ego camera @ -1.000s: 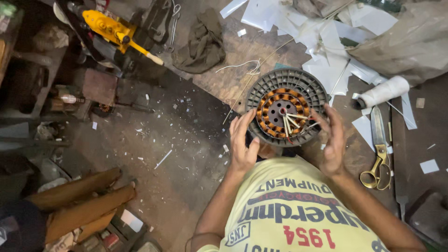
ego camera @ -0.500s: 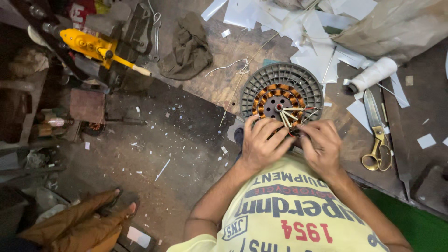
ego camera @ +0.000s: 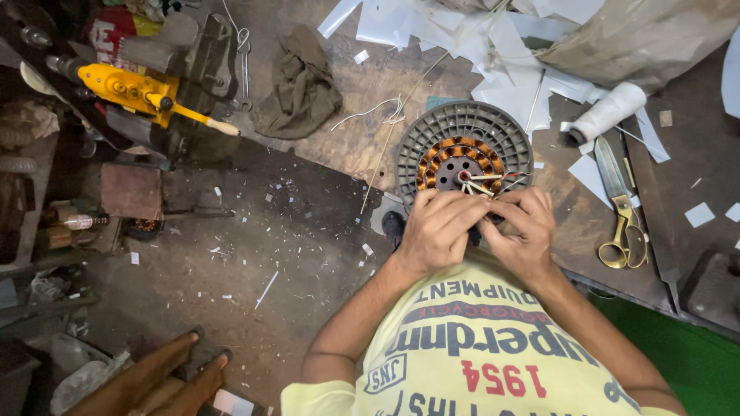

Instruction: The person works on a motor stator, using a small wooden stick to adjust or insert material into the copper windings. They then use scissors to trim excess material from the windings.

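A round grey ribbed motor stator (ego camera: 463,129) with copper windings lies on the brown bench in front of me. Thin pale wire ends (ego camera: 479,183) stick out near its hub. My left hand (ego camera: 436,228) and my right hand (ego camera: 518,229) are pressed together over the stator's near edge. The fingers of both hands are curled and pinched on the wires and windings there. My hands hide the near part of the stator. My yellow printed shirt fills the bottom of the view.
Gold-handled scissors (ego camera: 621,219) and a white thread roll (ego camera: 607,112) lie to the right. White paper scraps (ego camera: 509,46) litter the back. A green-brown cloth (ego camera: 299,85), a wrench (ego camera: 244,65) and a yellow tool (ego camera: 142,94) lie left. Another person's feet (ego camera: 166,370) rest on the dirty floor.
My hands have left the stator's two sides and come together over its near edge, with the fingers closing on the wires. The view has shifted slightly.
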